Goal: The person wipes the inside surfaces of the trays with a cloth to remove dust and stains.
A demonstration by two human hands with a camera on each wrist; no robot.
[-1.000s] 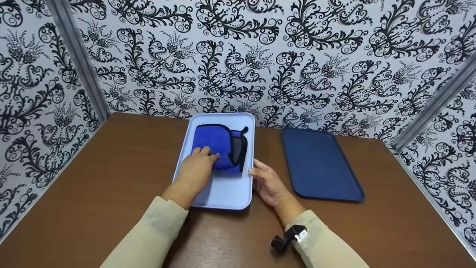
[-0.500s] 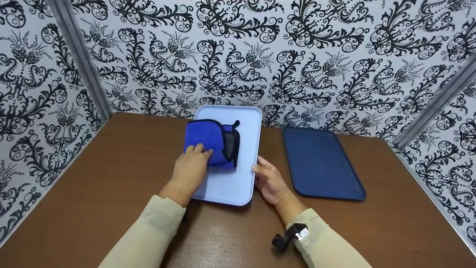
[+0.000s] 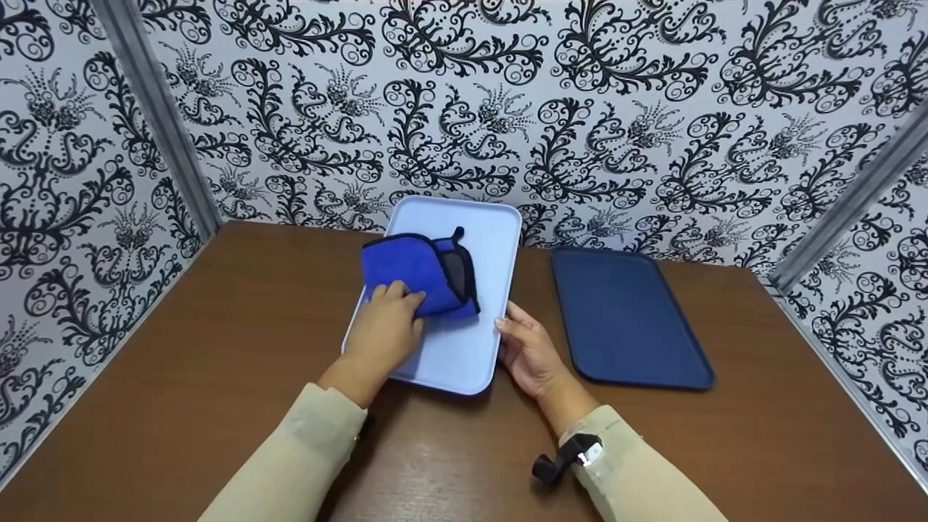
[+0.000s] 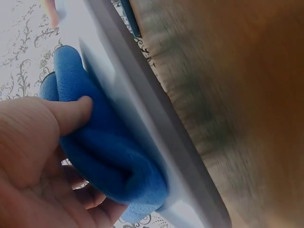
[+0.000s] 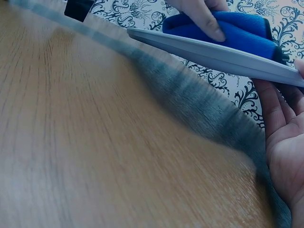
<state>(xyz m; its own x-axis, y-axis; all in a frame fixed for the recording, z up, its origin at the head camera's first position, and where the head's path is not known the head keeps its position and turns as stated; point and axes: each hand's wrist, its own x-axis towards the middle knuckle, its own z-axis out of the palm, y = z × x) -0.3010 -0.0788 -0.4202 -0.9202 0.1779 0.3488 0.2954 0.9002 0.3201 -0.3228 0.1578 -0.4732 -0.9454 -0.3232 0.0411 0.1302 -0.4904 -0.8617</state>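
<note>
A folded blue cloth (image 3: 406, 268) with black edging and a small loop lies over a light blue tray (image 3: 457, 355). My left hand (image 3: 388, 326) grips the cloth's near left part, thumb on one side and fingers curled under the fold, as the left wrist view shows with the cloth (image 4: 109, 142) bunched. My right hand (image 3: 529, 351) holds the tray's right edge, thumb on the rim and fingers beneath. In the right wrist view the tray (image 5: 204, 54) is tilted and raised above the table, with the cloth (image 5: 242, 35) against its upper face.
A dark blue tray (image 3: 631, 319) lies flat on the brown wooden table (image 3: 217, 362), to the right of my right hand. Patterned black-and-white walls (image 3: 464, 109) stand behind and at both sides. A black strap mount (image 3: 565, 460) sits on my right wrist.
The light blue tray has risen and tilted, its far end shifting up and right. The cloth first slid left over it, then back right a little, its fold lifting. The dark tray stays put.
</note>
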